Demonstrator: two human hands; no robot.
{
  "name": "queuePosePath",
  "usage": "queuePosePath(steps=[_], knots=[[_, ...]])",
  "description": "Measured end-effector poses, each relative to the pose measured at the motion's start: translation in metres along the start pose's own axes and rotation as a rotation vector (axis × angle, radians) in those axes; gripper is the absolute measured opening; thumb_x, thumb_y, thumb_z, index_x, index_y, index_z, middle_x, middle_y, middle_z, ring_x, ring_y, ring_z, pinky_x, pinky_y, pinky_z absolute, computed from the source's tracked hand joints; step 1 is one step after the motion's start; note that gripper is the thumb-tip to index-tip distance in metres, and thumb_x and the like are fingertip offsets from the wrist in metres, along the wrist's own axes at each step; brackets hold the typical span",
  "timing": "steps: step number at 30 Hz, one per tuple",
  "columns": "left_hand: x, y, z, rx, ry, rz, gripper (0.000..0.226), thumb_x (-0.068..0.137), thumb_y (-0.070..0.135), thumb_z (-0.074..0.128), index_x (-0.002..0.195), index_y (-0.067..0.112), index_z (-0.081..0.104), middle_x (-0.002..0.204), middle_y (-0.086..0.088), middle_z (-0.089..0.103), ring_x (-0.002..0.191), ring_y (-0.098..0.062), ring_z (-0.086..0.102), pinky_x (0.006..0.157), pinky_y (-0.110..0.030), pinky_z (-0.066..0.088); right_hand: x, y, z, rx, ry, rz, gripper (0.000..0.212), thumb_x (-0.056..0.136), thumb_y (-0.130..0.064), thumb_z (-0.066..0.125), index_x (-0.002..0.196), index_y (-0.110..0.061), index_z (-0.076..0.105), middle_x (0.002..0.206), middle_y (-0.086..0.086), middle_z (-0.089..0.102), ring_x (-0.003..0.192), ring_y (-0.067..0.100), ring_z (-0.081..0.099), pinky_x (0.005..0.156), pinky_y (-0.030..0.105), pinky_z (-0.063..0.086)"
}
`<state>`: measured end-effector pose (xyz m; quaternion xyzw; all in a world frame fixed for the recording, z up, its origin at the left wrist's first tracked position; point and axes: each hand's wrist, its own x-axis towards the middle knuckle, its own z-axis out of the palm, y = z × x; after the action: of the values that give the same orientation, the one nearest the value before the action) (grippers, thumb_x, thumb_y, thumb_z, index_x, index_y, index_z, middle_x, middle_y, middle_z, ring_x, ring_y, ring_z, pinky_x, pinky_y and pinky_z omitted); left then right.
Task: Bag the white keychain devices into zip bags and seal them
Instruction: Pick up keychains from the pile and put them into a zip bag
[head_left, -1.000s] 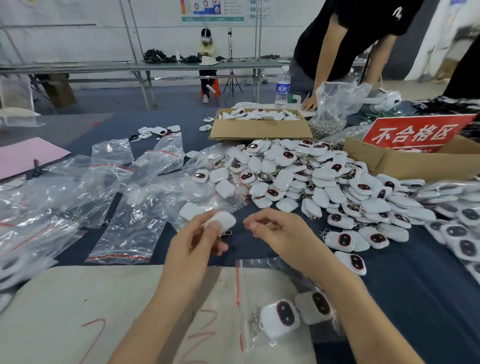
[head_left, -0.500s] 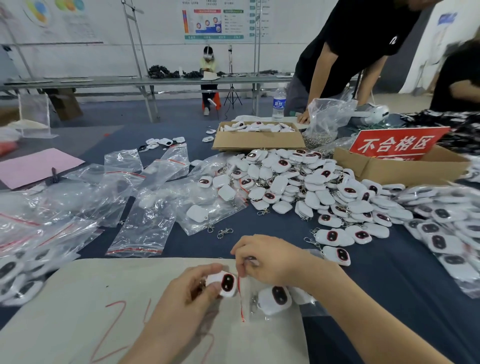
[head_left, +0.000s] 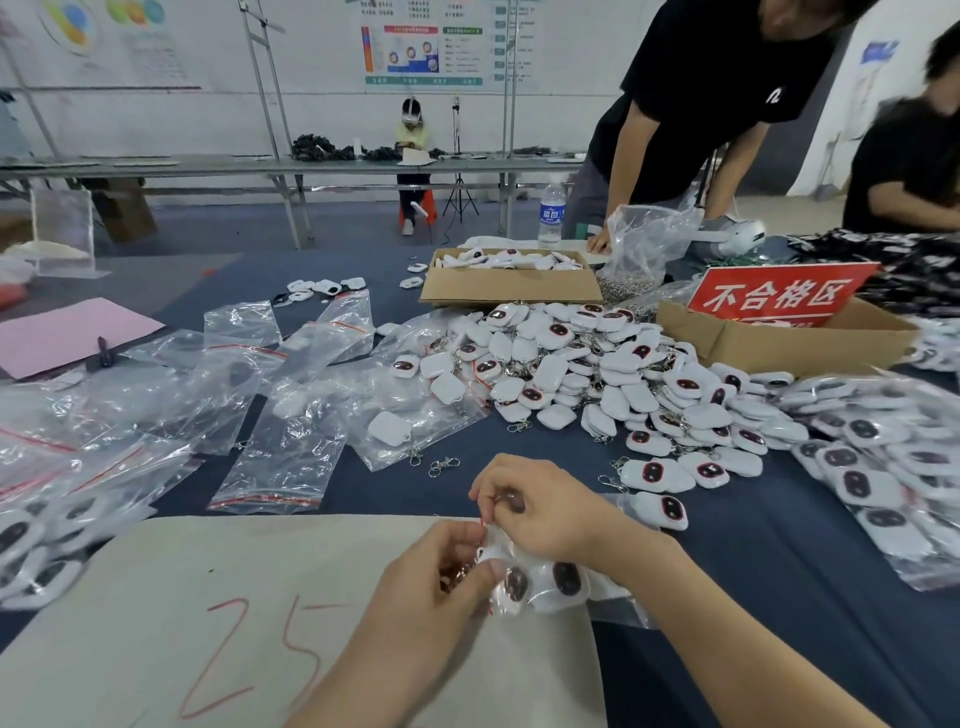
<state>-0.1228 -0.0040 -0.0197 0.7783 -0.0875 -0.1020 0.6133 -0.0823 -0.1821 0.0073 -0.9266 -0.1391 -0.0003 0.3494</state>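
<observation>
Head view, single frame.

Lower centre: left hand (head_left: 441, 577) has its fingers curled, thumb pressing down on the clear plastic zip bag (head_left: 613, 597) over a white keychain device with a dark oval window (head_left: 517, 579). A second such device lies just beside it under the plastic. Whether the nearer one is fully inside cannot be told.

Right hand (head_left: 540, 512), just above, pinches the bag's red-lined mouth between thumb and curled fingers.

The bag lies across the right edge of a beige sheet marked "25" in red (head_left: 260, 597), on the dark blue table covering (head_left: 779, 597).

Centre: heap of loose white keychain devices (head_left: 597, 374).

Left: scattered empty clear bags (head_left: 280, 457).

Right edge: filled bags (head_left: 883, 467).

Upper centre: shallow cardboard box of devices (head_left: 511, 286). Upper right: red sign with white characters (head_left: 779, 293).
</observation>
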Motion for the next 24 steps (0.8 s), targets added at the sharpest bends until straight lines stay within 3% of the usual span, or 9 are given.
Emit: queuePosePath(steps=[2, 5, 7, 10, 15, 18, 20, 22, 24], knots=[[0.0, 0.001, 0.0, 0.056, 0.011, -0.01, 0.018, 0.085, 0.029, 0.081, 0.1, 0.027, 0.072, 0.086, 0.009, 0.075, 0.073, -0.016, 0.072, 0.082, -0.045, 0.06, 0.0, -0.002, 0.0, -0.038, -0.009, 0.008, 0.035, 0.083, -0.014, 0.047, 0.066, -0.043, 0.055, 0.101, -0.014, 0.059, 0.087, 0.006, 0.057, 0.088, 0.045, 0.049], [0.0, 0.005, -0.002, 0.155, -0.031, -0.028, 0.035, 0.071, 0.051, 0.079, 0.101, 0.035, 0.071, 0.093, 0.005, 0.074, 0.079, -0.013, 0.071, 0.084, -0.037, 0.057, 0.001, -0.005, -0.002, -0.107, -0.018, 0.036, 0.032, 0.086, -0.017, 0.044, 0.068, -0.041, 0.055, 0.103, -0.015, 0.054, 0.088, 0.006, 0.055, 0.087, 0.041, 0.049], [0.003, 0.006, -0.001, 0.244, -0.03, 0.001, 0.025, 0.078, 0.038, 0.078, 0.101, 0.038, 0.068, 0.098, 0.004, 0.07, 0.081, -0.008, 0.069, 0.083, -0.03, 0.055, 0.002, -0.006, -0.003, -0.106, -0.006, 0.05, 0.033, 0.087, -0.015, 0.044, 0.069, -0.04, 0.055, 0.103, -0.014, 0.053, 0.088, 0.006, 0.055, 0.087, 0.04, 0.048], [0.006, 0.007, 0.002, 0.293, 0.001, 0.041, 0.017, 0.088, 0.02, 0.069, 0.098, 0.034, 0.068, 0.084, 0.005, 0.071, 0.071, -0.005, 0.064, 0.07, -0.019, 0.05, 0.003, -0.008, -0.004, -0.104, 0.006, 0.057, 0.034, 0.088, -0.014, 0.045, 0.068, -0.04, 0.054, 0.102, -0.013, 0.053, 0.087, 0.006, 0.053, 0.088, 0.04, 0.048], [0.007, 0.009, 0.004, 0.268, 0.0, 0.076, 0.02, 0.092, 0.007, 0.059, 0.083, 0.023, 0.064, 0.072, 0.008, 0.072, 0.059, -0.003, 0.058, 0.062, -0.016, 0.045, 0.0, -0.01, -0.01, -0.03, 0.033, 0.047, 0.037, 0.088, -0.009, 0.048, 0.069, -0.039, 0.056, 0.099, -0.011, 0.055, 0.085, 0.007, 0.053, 0.088, 0.04, 0.048], [0.005, 0.012, 0.004, 0.312, -0.02, 0.115, 0.019, 0.094, 0.01, 0.056, 0.082, 0.024, 0.06, 0.068, 0.011, 0.071, 0.054, -0.001, 0.054, 0.057, -0.014, 0.041, -0.001, -0.008, -0.01, 0.046, 0.027, 0.031, 0.034, 0.089, -0.007, 0.051, 0.075, -0.036, 0.062, 0.101, -0.01, 0.058, 0.084, 0.007, 0.053, 0.088, 0.037, 0.048], [0.005, 0.015, 0.001, 0.354, -0.063, 0.13, 0.017, 0.094, 0.015, 0.056, 0.081, 0.024, 0.062, 0.07, 0.012, 0.072, 0.058, -0.005, 0.06, 0.059, -0.018, 0.045, -0.002, -0.004, -0.011, 0.116, 0.025, 0.013, 0.03, 0.091, -0.009, 0.052, 0.085, -0.035, 0.067, 0.103, -0.011, 0.062, 0.082, 0.002, 0.057, 0.081, 0.024, 0.048], [0.005, 0.017, -0.004, 0.425, -0.107, 0.173, 0.02, 0.096, 0.018, 0.058, 0.078, 0.022, 0.066, 0.07, 0.014, 0.071, 0.06, -0.002, 0.061, 0.059, -0.018, 0.045, -0.001, 0.001, -0.016, 0.199, 0.07, 0.036, 0.028, 0.096, -0.015, 0.052, 0.095, -0.037, 0.068, 0.094, -0.017, 0.067, 0.071, -0.001, 0.059, 0.068, 0.012, 0.045], [0.007, 0.018, -0.01, 0.48, -0.109, 0.217, 0.022, 0.098, 0.022, 0.059, 0.078, 0.02, 0.068, 0.07, 0.01, 0.069, 0.059, -0.002, 0.058, 0.058, -0.021, 0.044, 0.001, 0.008, -0.023, 0.274, 0.143, 0.077, 0.027, 0.099, -0.019, 0.052, 0.097, -0.041, 0.068, 0.079, -0.025, 0.067, 0.062, -0.001, 0.056, 0.061, 0.01, 0.042]])
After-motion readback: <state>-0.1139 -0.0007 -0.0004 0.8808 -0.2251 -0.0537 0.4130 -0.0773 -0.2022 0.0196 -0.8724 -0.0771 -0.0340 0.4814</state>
